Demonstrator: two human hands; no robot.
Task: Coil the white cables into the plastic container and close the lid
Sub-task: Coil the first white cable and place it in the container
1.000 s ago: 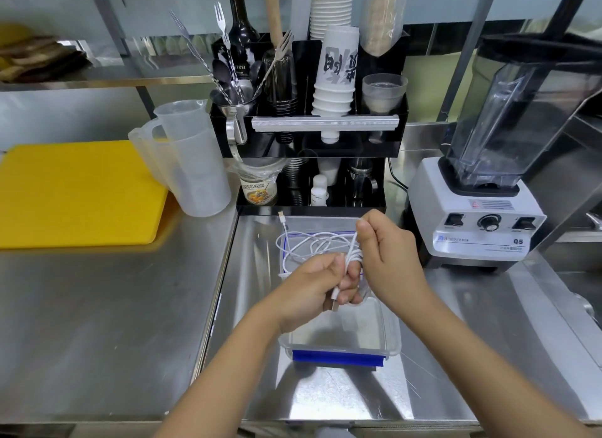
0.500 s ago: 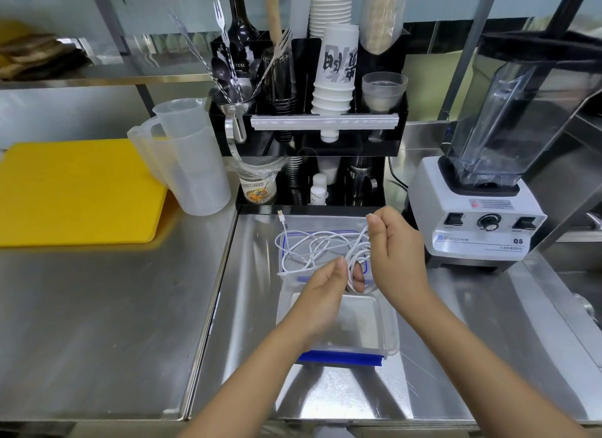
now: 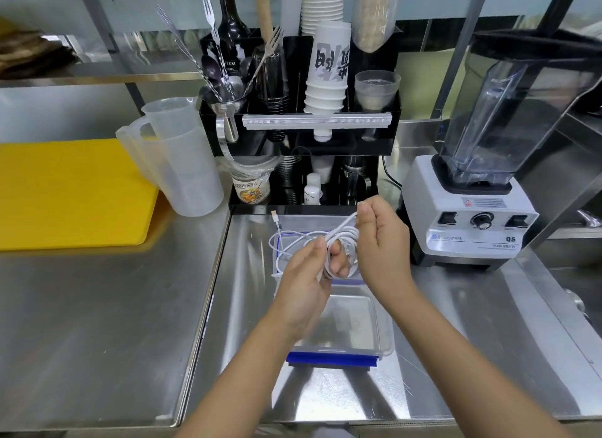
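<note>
Compared with a second earlier, the right hand [image 3: 381,242] has lifted, pinching a strand of the white cable [image 3: 338,238] around the coil gripped by the left hand [image 3: 306,274] above the open plastic container [image 3: 374,336]; coiling nears completion.

Blender [image 3: 469,206]; jugs [image 3: 182,163]; yellow board [image 3: 65,193].

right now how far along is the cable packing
Partly done. Several loops of the white cable are wound around the left hand, while the right hand pinches the strand feeding the coil. In hand: the winding, since a loose tail with its plug lies on the steel counter. Left: putting the coil into the empty plastic container and closing the lid.
</note>
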